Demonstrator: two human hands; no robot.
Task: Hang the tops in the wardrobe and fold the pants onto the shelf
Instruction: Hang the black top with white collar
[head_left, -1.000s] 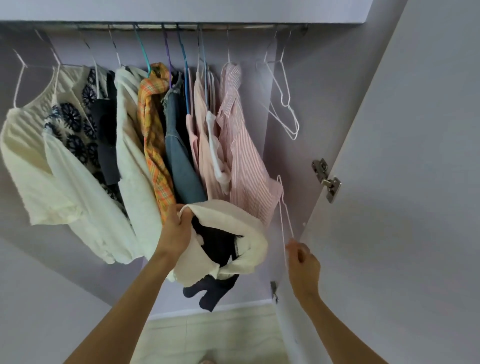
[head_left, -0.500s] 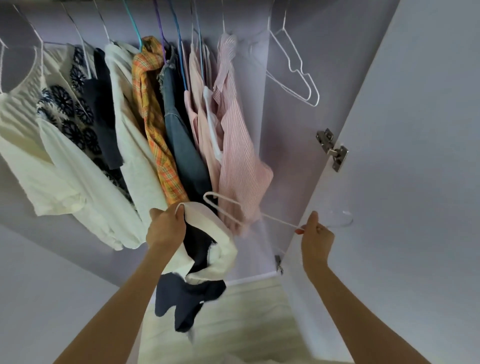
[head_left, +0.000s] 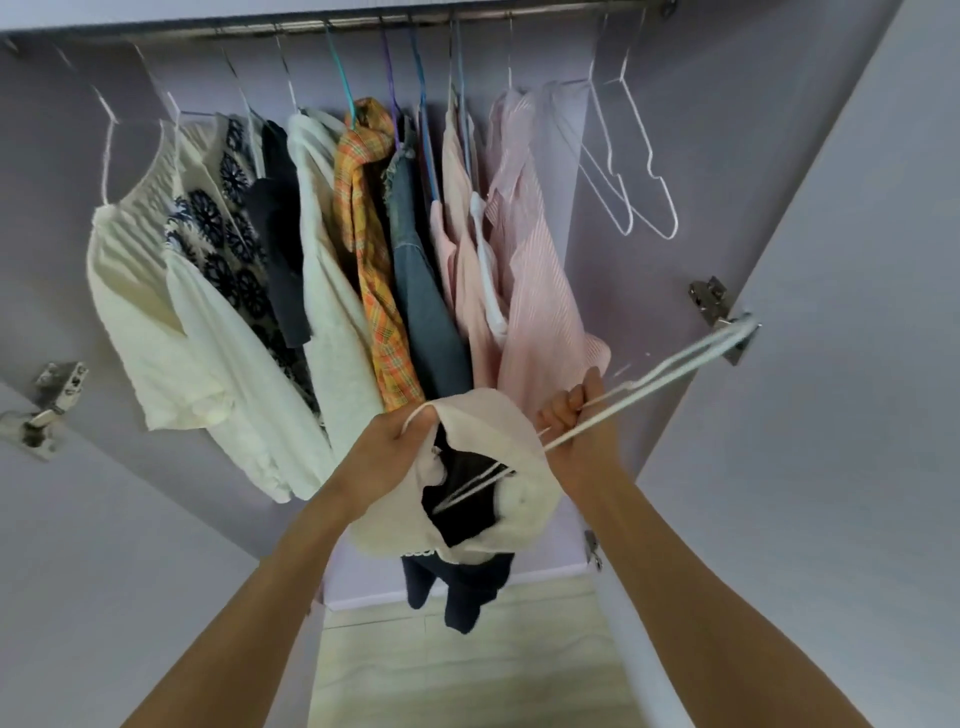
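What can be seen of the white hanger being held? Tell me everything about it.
The white hanger is thin, apparently coated wire. It lies tilted, nearly flat. Its upper right end reaches toward the door hinge; its lower left end is pushed into the opening of the cream and dark top. The right hand grips it mid-length, and the left hand holds the top's edge.

A lilac wardrobe interior (head_left: 675, 156) stands open, its metal rail (head_left: 363, 23) running under the top edge. Pale doors (head_left: 857, 364) swing out either side on metal hinges (head_left: 719, 312). Below lies light wood-look floor (head_left: 467, 665), evenly lit
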